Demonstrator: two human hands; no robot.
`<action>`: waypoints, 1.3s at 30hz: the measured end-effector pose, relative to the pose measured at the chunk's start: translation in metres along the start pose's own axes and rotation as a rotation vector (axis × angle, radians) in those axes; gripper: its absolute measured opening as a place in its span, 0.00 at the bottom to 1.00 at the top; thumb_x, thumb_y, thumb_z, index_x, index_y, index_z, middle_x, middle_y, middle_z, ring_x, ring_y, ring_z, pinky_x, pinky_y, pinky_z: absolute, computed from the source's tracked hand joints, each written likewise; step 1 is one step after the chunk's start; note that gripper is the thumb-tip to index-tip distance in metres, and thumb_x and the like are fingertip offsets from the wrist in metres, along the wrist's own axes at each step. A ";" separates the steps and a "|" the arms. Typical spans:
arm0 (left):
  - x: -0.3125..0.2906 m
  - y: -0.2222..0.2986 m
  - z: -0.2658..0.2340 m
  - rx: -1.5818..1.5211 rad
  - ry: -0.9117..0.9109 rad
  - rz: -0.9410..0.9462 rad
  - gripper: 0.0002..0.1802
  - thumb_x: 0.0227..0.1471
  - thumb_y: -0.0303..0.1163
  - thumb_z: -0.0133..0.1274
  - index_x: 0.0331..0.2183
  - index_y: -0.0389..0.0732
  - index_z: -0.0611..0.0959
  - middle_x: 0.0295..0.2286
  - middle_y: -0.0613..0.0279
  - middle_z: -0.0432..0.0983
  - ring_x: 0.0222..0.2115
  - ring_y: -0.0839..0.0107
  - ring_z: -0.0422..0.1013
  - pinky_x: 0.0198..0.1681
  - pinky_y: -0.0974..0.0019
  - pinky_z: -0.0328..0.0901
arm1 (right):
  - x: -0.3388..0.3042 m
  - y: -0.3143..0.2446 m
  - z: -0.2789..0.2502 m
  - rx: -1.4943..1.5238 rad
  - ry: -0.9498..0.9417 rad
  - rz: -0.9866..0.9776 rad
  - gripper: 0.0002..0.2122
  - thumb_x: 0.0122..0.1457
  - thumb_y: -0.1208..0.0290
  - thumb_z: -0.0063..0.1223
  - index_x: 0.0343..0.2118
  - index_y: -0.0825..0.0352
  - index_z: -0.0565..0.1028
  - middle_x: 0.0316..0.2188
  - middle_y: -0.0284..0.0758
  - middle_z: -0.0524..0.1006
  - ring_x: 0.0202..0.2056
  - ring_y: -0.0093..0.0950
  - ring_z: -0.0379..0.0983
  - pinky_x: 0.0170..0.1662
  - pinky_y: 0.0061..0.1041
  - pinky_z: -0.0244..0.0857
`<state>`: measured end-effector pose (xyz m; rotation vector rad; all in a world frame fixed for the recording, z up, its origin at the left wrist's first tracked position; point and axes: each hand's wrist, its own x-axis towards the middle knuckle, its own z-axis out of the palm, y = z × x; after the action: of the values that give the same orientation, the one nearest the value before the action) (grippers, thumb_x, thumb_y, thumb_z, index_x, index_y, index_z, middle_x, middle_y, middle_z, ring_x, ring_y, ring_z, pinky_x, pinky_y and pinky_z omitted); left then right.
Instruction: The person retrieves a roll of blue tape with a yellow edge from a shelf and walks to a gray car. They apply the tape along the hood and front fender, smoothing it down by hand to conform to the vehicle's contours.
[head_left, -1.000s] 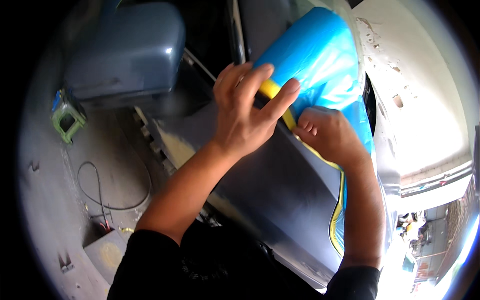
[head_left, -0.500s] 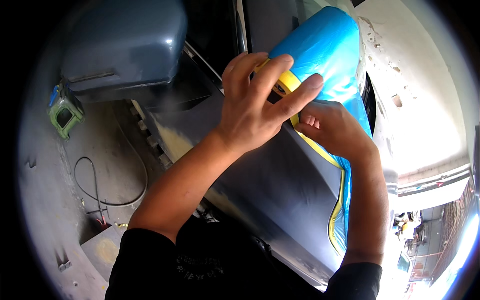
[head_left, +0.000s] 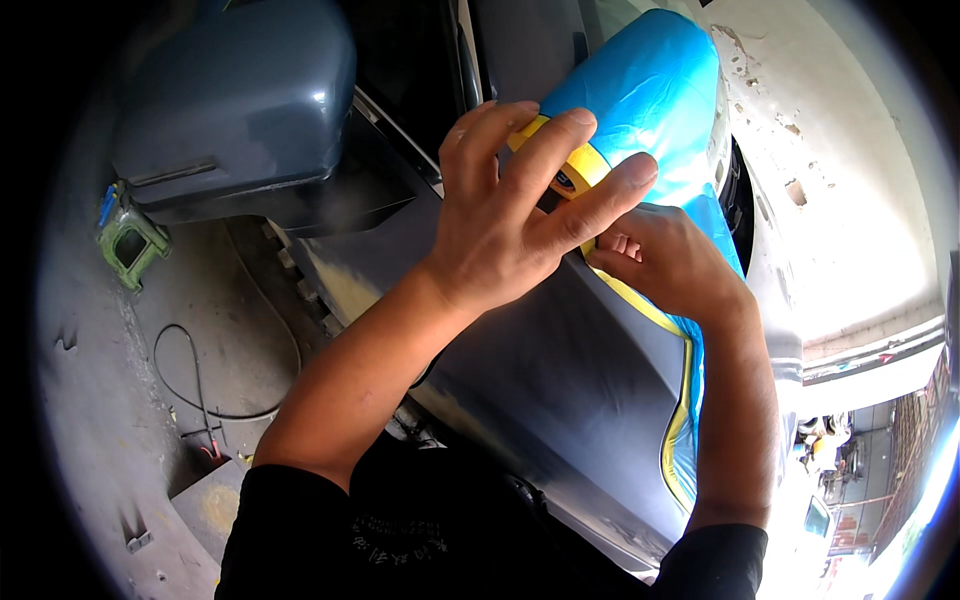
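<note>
My left hand is wrapped with spread fingers around the yellow-edged end of a roll of blue masking film. Part of the roll's hollow core shows between thumb and forefinger. Close beside it, my right hand is closed, its curled fingers on the yellow tape strip just below the roll; the exact grip is partly hidden. From there the strip follows the edge of a dull grey car panel, with blue film hanging along its far side.
A dark grey car mirror juts out at the upper left. Beyond it a green stand rests on the floor, with a looped cable nearer me. At the right rises a pale wall with chipped patches.
My view has shifted slightly, so the mirror sits a little further left and lower. Both hands keep nearly the same place at the roll and the strip.
</note>
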<state>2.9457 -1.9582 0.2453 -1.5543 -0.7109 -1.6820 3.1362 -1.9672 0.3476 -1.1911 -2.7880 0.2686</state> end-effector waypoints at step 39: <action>-0.053 0.000 -0.004 0.106 -0.031 -0.194 0.47 0.49 0.27 0.69 0.64 0.38 0.60 0.59 0.44 0.48 0.57 0.45 0.57 0.54 0.48 0.64 | 0.003 -0.021 0.001 -0.156 0.009 0.111 0.07 0.55 0.69 0.63 0.29 0.67 0.77 0.28 0.40 0.81 0.33 0.42 0.79 0.37 0.37 0.71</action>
<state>2.9433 -1.9541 0.1920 -1.4796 -0.9786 -1.7317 3.1194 -1.9798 0.3507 -1.3797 -2.7829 0.0549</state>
